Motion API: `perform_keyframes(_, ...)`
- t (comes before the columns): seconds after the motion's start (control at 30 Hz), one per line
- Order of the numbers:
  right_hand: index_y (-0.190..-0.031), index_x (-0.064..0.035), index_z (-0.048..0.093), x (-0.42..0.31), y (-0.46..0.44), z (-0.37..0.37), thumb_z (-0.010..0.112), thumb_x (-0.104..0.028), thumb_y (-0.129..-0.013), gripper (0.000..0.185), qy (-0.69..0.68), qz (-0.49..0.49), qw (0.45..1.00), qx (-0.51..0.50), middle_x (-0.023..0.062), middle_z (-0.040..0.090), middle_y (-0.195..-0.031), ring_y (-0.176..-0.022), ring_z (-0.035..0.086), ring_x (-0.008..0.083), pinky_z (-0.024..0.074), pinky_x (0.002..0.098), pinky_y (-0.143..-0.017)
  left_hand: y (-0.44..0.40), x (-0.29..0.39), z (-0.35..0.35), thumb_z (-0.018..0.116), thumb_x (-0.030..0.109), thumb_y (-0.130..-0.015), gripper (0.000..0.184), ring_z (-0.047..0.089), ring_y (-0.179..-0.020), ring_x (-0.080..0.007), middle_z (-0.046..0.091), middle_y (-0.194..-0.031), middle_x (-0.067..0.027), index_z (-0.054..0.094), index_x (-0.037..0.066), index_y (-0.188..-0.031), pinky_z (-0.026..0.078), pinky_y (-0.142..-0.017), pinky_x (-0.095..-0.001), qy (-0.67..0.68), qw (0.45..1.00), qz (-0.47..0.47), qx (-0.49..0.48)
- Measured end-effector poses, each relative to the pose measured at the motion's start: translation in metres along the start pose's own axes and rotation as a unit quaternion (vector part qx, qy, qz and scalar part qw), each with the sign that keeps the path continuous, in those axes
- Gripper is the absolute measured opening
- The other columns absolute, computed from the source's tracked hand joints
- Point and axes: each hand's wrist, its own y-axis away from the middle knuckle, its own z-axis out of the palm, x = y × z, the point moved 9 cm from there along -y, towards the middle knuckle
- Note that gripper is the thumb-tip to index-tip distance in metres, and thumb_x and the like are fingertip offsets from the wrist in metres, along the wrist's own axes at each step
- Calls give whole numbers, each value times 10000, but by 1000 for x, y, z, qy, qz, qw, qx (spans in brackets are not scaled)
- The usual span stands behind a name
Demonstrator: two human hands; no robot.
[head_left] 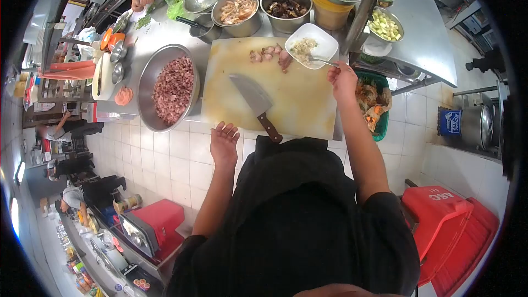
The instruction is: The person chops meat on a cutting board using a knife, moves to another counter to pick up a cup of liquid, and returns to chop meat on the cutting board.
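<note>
My right hand (pixel 343 80) pinches the handle end of a spoon (pixel 323 61), whose bowl rests in chopped pale bits in a square white bowl (pixel 325 37). That bowl stands at the back right of the yellowed cutting board (pixel 220 69). My left hand (pixel 224 138) is held palm up by the board's front left edge, fingers apart, holding nothing. A knife (pixel 251 94) with a brown handle lies mid-board, its handle toward me. Peeled shallots (pixel 268 52) sit near the board's back edge. Left of the board, a large steel bowl (pixel 144 96) holds diced purplish pieces.
Steel pots of shredded food (pixel 237 11) and dark pieces (pixel 285 8) line the back. A metal post (pixel 364 8) rises by the board's right corner. A green basket (pixel 381 130) of scraps hangs low right. Another person's hands (pixel 144 0) work at back left.
</note>
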Motion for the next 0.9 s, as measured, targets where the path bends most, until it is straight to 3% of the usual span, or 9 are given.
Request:
perform_keyframes(0.13, -1053, -30, 668, -7, -7, -5, 625, -230, -1067, 206, -2, -19, 1000, -13, 60, 671, -782, -624, 625, 154, 530, 301, -586, 2, 2, -3, 346, 465, -1150, 488, 626, -1091, -274, 661, -1179, -123, 557, 65, -1333, 500, -966, -444, -5, 1000, 10, 2)
perform_keyframes(0.23, -1065, -32, 672, -19, -4, 9, 621, -247, -1073, 221, 137, -136, 979, -67, 58, 670, -801, -634, 624, 150, 534, 299, -592, 3, -1, -5, 349, 462, -1151, 482, 627, -1087, -271, 662, -1176, -120, 556, 67, -1334, 501, -962, -443, -7, 1000, 7, 5)
perform_keyframes(0.43, -1083, -26, 678, -4, -2, 4, 623, -223, -1071, 205, 10, -17, 1000, -1, 53, 651, -764, -593, 585, 137, 487, 294, -547, -4, -5, 3, 382, 490, -1136, 479, 639, -1082, -285, 672, -1172, -119, 575, 90, -1314, 498, -974, -469, -11, 1000, 2, -9)
perform_keyframes(0.73, -1067, -21, 673, -85, 32, 6, 585, -276, -1093, 271, 0, -103, 992, -69, 45, 657, -776, -613, 583, 131, 490, 283, -568, -8, -5, 1, 386, 490, -1134, 475, 630, -1089, -281, 669, -1171, -110, 580, 96, -1313, 488, -976, -463, -15, 1000, 2, 2)
perform_keyframes(0.9, -1074, -20, 669, -153, 79, 11, 565, -320, -1111, 319, -18, -120, 987, -104, 46, 627, -752, -608, 563, 133, 438, 279, -539, -13, -8, 3, 389, 496, -1131, 477, 622, -1105, -281, 668, -1185, -106, 593, 104, -1309, 482, -984, -471, -18, 1000, -7, -7)
